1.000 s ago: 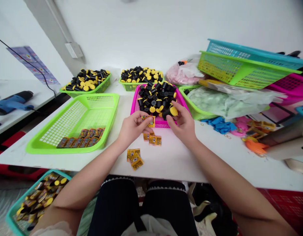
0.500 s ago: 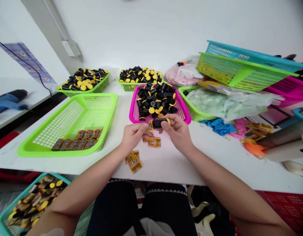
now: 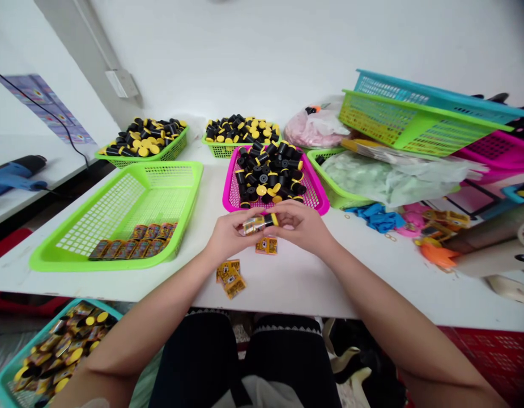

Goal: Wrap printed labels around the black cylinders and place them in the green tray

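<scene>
A small black canister with a yellow cap (image 3: 271, 220) lies sideways between my two hands, above the table's near-middle. Around its left part is a shiny printed sleeve (image 3: 253, 225). My left hand (image 3: 228, 232) is closed on the sleeved end. My right hand (image 3: 303, 225) pinches the capped end. On the table below lie a flat orange printed sleeve (image 3: 267, 246) and, nearer the front edge, a few overlapping ones (image 3: 231, 277). Just behind my hands, a pink basket (image 3: 228, 195) is heaped with bare black canisters with yellow caps.
A lime basket (image 3: 47, 249) on the left holds rows of sleeved canisters (image 3: 138, 243). Two green baskets of canisters (image 3: 177, 150) stand at the back. Stacked baskets (image 3: 414, 124), bags and blue balloons (image 3: 378, 218) fill the right. A teal basket (image 3: 4, 371) sits low left.
The sleeve now covers much of the canister; before, it was only at the left end. My hands have drawn closer together, and the canister has shifted a little left.
</scene>
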A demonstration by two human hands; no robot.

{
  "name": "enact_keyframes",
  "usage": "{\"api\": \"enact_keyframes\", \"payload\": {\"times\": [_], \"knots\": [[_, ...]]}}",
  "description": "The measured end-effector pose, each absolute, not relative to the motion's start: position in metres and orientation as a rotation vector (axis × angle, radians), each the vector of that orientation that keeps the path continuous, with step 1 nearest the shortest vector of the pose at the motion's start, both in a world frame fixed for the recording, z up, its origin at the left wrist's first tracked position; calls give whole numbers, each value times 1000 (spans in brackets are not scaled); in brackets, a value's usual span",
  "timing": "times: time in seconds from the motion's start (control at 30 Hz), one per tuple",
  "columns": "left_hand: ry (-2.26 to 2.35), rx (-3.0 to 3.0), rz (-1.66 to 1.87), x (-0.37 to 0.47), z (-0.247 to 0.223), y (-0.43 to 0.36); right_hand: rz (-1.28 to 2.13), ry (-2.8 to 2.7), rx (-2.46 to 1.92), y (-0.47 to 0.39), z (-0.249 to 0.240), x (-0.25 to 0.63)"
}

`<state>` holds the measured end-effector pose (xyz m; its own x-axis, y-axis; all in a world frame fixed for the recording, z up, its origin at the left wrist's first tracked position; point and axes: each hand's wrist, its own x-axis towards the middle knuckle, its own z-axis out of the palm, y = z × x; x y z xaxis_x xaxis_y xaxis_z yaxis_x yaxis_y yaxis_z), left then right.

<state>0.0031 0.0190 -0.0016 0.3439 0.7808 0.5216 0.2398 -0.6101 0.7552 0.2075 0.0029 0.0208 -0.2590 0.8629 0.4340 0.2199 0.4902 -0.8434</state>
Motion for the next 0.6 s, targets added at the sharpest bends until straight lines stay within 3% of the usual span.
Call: {"api": "enact_keyframes", "payload": {"times": [0.3, 0.6], "knots": [[865, 1877, 1043, 5, 7, 11, 903, -1690, -906, 1, 12, 199], [523, 1219, 975, 9, 13, 13, 538, -2071, -742, -4, 15, 200]]}}
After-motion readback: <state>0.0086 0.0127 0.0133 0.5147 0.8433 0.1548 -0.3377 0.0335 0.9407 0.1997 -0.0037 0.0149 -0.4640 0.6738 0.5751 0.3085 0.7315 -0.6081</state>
